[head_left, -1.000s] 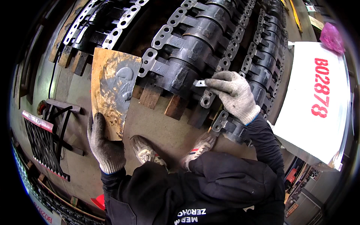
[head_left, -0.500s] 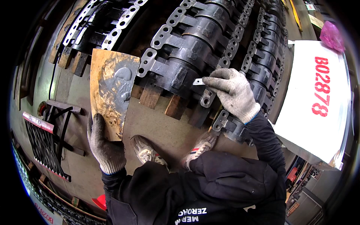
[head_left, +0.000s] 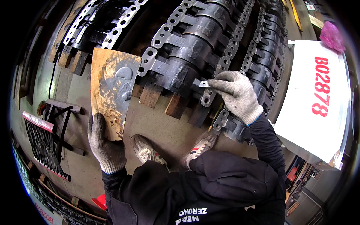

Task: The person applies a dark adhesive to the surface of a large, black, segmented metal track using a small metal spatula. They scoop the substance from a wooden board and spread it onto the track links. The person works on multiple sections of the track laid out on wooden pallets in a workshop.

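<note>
My left hand, in a grey knit glove, grips the lower end of a tan board with its thumb on the face. Grey paste lies in lumps and smears across that board. Between the thumb and fingers of my gloved right hand is a small flat metal blade. The blade is at the near end of a row of black, rounded metal castings with holed end plates. A small grey patch shows on the metal just left of the blade.
Wooden blocks prop up the castings. More casting rows stand left and right. On the right is a white-topped box with a pink plastic bundle. A black metal rack stands at left.
My right hand and the blade have shifted slightly right and down, leaving a grey patch visible where the blade was. The board in my left hand has barely moved.
</note>
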A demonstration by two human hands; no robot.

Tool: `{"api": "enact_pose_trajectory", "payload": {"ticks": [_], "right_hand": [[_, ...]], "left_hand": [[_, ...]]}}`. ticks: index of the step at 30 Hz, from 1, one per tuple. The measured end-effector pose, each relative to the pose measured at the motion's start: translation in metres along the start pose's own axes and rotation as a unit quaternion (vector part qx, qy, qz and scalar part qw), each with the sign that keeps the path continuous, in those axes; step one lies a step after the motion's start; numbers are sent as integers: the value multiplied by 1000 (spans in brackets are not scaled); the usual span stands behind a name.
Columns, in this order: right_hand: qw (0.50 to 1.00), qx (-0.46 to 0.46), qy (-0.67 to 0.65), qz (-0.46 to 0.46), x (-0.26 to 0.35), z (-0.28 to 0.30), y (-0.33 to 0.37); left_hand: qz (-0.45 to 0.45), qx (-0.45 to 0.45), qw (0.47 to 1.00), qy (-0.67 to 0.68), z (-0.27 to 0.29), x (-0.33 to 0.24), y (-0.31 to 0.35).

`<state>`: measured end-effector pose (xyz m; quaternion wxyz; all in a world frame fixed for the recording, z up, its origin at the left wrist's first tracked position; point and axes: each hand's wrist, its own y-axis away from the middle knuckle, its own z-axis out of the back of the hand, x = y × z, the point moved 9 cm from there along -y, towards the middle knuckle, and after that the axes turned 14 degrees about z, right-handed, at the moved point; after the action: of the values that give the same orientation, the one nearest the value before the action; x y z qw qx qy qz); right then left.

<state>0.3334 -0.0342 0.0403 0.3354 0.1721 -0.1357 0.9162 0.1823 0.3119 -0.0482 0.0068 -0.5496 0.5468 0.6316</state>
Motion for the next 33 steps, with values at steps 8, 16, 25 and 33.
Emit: {"api": "enact_pose_trajectory", "payload": {"ticks": [8,16,25,33], "right_hand": [[999,-28,-11,22,7,6,-10],[1000,-3,-11,25,5,-2,-16],[999,-16,-17,27,6,3,-12],[999,11,-23,26,2,-4,-17]], "left_hand": [[64,38,993,91,-11,0,1],[8,28,1000,11,-7,1,1],[-1,-9,1000,8,5,4,-2],[1,-35,999,-6,3,2,0]]}}
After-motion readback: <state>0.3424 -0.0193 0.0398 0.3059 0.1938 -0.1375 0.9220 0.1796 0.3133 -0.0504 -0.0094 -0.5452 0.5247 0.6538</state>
